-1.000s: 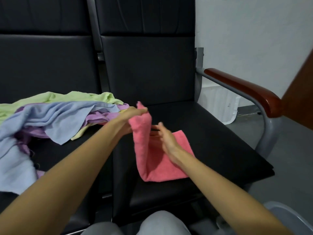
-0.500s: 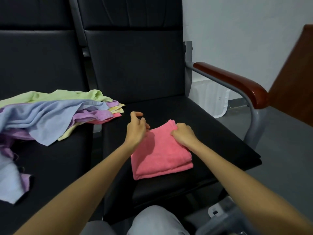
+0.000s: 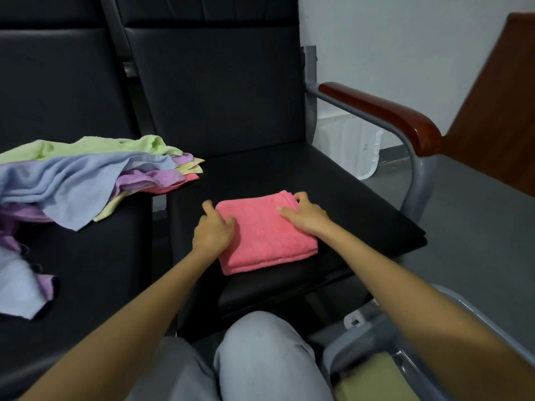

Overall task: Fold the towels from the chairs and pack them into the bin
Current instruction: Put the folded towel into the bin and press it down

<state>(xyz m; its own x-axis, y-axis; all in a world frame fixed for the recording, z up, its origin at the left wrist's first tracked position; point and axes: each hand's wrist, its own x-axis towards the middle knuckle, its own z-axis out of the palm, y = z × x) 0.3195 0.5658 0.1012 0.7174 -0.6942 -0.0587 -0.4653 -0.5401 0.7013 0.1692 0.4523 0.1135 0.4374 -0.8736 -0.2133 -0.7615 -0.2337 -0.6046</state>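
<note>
- Currently, folded pink terry towel (image 3: 266,230) lies on black padded chair seat (image 3: 333,180).
- Right hand (image 3: 304,217) presses flat on it, fingers relaxed.
- Left hand (image 3: 214,231) touches its left edge; grip cannot be told.

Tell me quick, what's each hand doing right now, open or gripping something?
Left hand: at the left edge of the pink towel; grip cannot be told.
Right hand: open, pressing flat on the towel.

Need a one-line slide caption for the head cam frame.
Left hand and right hand on a folded pink towel on a black chair seat; unfolded towels heaped on the neighbouring seat.
</note>
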